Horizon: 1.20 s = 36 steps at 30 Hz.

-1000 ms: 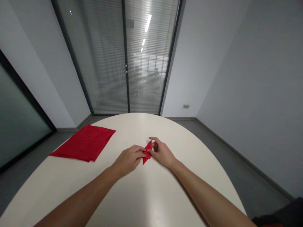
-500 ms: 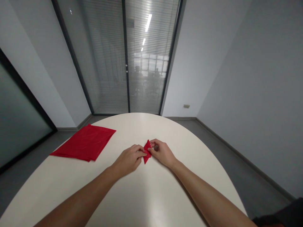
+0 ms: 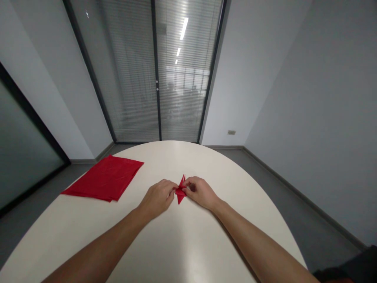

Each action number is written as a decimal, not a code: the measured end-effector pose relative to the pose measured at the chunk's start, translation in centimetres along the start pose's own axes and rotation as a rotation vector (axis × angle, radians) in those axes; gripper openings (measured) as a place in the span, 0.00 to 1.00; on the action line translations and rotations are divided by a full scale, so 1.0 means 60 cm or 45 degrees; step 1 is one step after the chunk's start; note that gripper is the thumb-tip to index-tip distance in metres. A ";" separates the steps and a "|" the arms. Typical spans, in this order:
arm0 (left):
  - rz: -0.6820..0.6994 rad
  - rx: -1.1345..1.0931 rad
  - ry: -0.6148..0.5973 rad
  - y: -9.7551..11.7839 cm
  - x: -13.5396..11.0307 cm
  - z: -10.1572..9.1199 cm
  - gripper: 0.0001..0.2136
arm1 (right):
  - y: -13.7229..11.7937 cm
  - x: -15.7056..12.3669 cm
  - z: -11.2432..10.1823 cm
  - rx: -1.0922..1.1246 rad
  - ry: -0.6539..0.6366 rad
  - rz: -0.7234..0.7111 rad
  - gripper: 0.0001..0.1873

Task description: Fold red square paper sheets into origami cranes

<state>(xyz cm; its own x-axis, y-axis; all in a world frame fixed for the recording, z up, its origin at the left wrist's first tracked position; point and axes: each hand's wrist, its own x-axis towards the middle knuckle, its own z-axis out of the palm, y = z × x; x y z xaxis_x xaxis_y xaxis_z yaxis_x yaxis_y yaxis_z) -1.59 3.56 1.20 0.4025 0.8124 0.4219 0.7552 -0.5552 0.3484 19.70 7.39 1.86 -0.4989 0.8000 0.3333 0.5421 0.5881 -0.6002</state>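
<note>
Head view, the only one: you have both hands at a small folded red piece (image 3: 180, 193), near the middle of the table (image 3: 219, 159), well in from its far edge and between your fingertips. Left hand (image 3: 159, 197): thumb and fingers nearly closed, tips pinching the piece at its left side. Right hand (image 3: 203, 192): thumb and forefinger closed to a narrow pinch on the right side, the other fingers curled in; how firmly either grips, cannot tell. Change over the last second: the piece showed you a broad, flat diamond face; now it stands narrower, two thin points split apart toward the far edge, one wider point toward the near edge. Your right fingers have drawn in tighter, too. Reading of this: the layers seem to be worked apart or turned over rather than pressed flat, so the shaping looks mid-fold, with both pinches needed to keep it from springing. Whether the piece touches the tabletop, cannot tell. By the table's left edge, well apart from your hands, a stack of red sheets (image 3: 103, 180) lies flat, corners slightly out of line, unmoved
</note>
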 end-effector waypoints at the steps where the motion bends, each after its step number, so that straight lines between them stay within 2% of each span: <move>1: -0.025 0.000 0.023 -0.001 0.000 0.001 0.11 | 0.000 0.000 -0.001 -0.005 -0.007 -0.008 0.05; 6: -0.035 -0.001 0.061 -0.001 0.000 0.001 0.18 | -0.007 -0.003 -0.009 -0.064 -0.041 -0.115 0.06; 11: 0.063 -0.020 -0.014 0.002 0.001 -0.005 0.14 | -0.013 -0.007 -0.017 -0.134 -0.102 -0.247 0.08; 19: 0.106 -0.023 -0.057 0.000 0.001 -0.001 0.15 | 0.009 -0.004 -0.015 -0.089 -0.140 -0.281 0.10; 25: 0.098 0.002 -0.039 0.013 -0.003 -0.005 0.07 | 0.021 -0.002 -0.018 -0.043 -0.146 -0.360 0.07; 28: 0.094 0.011 -0.030 0.016 -0.003 -0.007 0.06 | 0.020 -0.003 -0.020 -0.039 -0.146 -0.374 0.06; 36: 0.021 0.121 -0.025 0.012 0.001 -0.006 0.06 | 0.009 -0.004 -0.017 0.000 -0.177 -0.485 0.13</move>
<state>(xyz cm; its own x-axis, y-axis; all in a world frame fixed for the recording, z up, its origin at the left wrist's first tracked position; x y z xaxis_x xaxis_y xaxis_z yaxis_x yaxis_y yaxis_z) -1.21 3.11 1.80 0.4243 0.8072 0.4104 0.7937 -0.5496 0.2606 20.79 7.62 2.21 -0.7507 0.5014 0.4302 0.3007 0.8392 -0.4532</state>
